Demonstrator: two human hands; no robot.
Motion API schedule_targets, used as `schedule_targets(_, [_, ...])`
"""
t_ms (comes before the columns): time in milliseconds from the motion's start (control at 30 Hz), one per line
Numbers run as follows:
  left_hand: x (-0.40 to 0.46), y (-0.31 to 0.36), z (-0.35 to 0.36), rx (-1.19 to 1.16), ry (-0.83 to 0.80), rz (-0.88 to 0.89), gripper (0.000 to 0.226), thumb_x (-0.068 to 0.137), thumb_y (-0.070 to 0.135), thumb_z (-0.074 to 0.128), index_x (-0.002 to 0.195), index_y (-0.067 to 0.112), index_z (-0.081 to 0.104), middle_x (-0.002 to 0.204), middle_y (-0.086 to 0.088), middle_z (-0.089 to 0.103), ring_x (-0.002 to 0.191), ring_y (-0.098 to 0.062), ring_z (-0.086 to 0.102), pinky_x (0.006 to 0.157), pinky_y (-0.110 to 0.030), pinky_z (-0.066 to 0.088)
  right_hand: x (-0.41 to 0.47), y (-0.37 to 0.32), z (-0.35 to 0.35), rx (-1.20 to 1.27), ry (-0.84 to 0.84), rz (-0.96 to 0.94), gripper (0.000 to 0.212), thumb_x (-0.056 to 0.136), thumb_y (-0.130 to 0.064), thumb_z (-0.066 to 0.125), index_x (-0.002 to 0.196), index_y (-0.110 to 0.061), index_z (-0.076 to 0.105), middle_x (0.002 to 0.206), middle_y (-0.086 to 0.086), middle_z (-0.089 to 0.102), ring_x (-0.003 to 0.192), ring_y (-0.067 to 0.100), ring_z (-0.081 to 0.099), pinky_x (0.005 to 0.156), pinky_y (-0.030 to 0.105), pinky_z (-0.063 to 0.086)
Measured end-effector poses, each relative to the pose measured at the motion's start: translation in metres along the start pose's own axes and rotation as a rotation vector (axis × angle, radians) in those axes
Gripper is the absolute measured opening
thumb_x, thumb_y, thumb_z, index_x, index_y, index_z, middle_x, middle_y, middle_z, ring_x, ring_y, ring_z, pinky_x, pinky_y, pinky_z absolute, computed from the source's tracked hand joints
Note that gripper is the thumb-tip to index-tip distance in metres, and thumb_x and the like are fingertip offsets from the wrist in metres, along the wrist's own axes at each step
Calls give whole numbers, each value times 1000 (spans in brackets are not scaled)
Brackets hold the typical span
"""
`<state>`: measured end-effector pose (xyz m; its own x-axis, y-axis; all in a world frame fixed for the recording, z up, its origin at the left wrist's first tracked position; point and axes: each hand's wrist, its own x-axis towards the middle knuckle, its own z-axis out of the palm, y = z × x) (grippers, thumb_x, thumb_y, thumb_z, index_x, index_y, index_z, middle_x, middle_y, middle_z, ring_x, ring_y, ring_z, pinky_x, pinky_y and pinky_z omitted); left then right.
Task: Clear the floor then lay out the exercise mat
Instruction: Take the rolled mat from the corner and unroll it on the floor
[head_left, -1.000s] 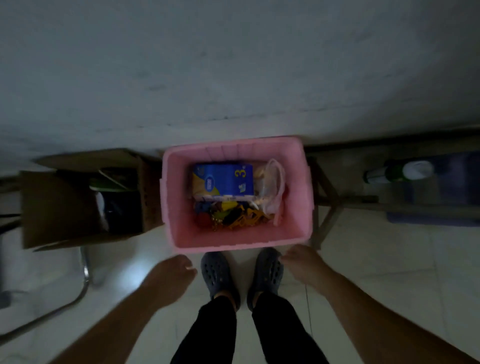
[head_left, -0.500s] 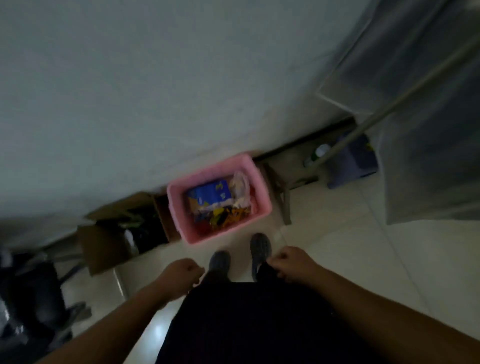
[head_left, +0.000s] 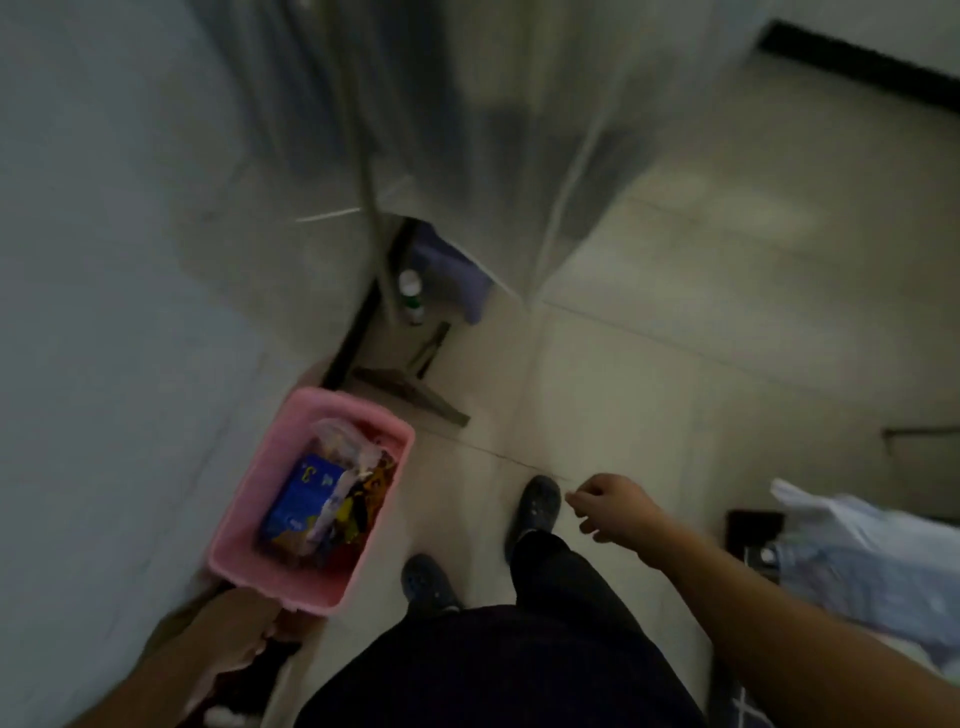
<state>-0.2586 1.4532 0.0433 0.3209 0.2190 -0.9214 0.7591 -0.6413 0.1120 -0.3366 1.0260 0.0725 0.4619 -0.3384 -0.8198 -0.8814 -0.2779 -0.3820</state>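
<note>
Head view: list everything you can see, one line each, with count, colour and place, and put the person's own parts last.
Basket: one, pink, on the floor by the wall at lower left, holding a blue carton and mixed packets.
Bottle: one, pale with a green band, on the floor under the hanging sheet.
Hanging sheet: one, translucent grey, upper middle.
Wooden frame leg: one, brown, on the floor just beyond the basket.
Cloth pile: pale blue and white, right edge; count unclear.
Floor: pale tiles, centre and right.
Shoes: two, dark, lower middle.
Left hand: at the basket's near corner; blurred, grip unclear.
Right hand: in the air beside the front shoe, fingers loosely curled, holding nothing.
</note>
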Motion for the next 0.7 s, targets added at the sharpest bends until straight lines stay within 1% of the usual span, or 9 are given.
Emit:
schedule_targets(67, [-3, 38, 15, 88, 58, 74, 35, 94, 7, 51, 59, 6, 46, 34, -6, 41, 25, -16, 35, 29, -11, 28, -5, 46, -19, 118, 48, 70, 19, 90, -30, 62, 90, -11, 66, 89, 12, 71, 82, 26, 71, 67, 36, 59])
schedule_targets(100, [-4, 59, 26, 156, 63, 118, 36, 94, 10, 54, 59, 7, 48, 39, -7, 43, 30, -16, 37, 34, -14, 30, -9, 71, -27, 180, 69, 115, 19, 92, -31, 61, 92, -12, 65, 90, 11, 71, 82, 25, 71, 66, 34, 60])
schedule_targets(167, [-9, 110, 52, 322, -10, 225, 30, 92, 15, 60, 62, 10, 57, 53, -10, 54, 43, -18, 44, 48, -24, 35, -14, 125, -41, 278, 105, 219, 19, 94, -32, 60, 95, -13, 64, 92, 11, 69, 82, 24, 69, 64, 32, 56])
schedule_targets(233, [-13, 160, 84, 398, -71, 295, 22, 90, 15, 59, 69, 10, 63, 64, -10, 63, 54, -22, 54, 55, -28, 44, -19, 179, -53, 339, 125, 326, 19, 94, -30, 60, 94, -11, 62, 89, 11, 68, 75, 23, 67, 60, 30, 53])
schedule_targets(333, [-25, 235, 144, 469, -140, 411, 20, 93, 17, 54, 80, 7, 65, 71, -11, 64, 58, -21, 54, 54, -26, 41, -23, 251, -74, 361, 66, 455, 21, 93, -22, 60, 83, -3, 57, 70, 10, 59, 55, 19, 55, 49, 27, 44])
schedule_targets(400, [-39, 278, 187, 482, -162, 446, 19, 95, 22, 54, 89, 7, 62, 79, -12, 63, 61, -20, 54, 52, -25, 41, -22, 286, -94, 307, -2, 508, 25, 92, -19, 60, 71, -8, 52, 61, 11, 51, 46, 20, 49, 48, 27, 39])
schedule_targets(500, [-67, 333, 252, 498, -164, 490, 17, 95, 22, 55, 86, 8, 59, 77, -11, 61, 56, -18, 52, 50, -23, 40, -11, 312, -133, 227, -69, 523, 30, 87, -18, 58, 60, -13, 46, 57, 14, 47, 45, 21, 48, 45, 27, 36])
schedule_targets(600, [-98, 379, 309, 559, -218, 550, 16, 95, 21, 54, 86, 10, 61, 78, -9, 61, 58, -17, 52, 53, -24, 41, 14, 310, -186, 229, -54, 478, 33, 83, -18, 58, 53, -17, 43, 53, 11, 46, 45, 20, 46, 46, 26, 35])
schedule_targets(700, [-118, 415, 344, 636, -242, 559, 19, 95, 26, 53, 95, 11, 64, 88, -9, 66, 68, -18, 56, 57, -26, 46, 46, 283, -249, 321, 13, 403, 22, 89, -20, 60, 70, -10, 56, 66, 14, 59, 55, 23, 55, 50, 28, 43])
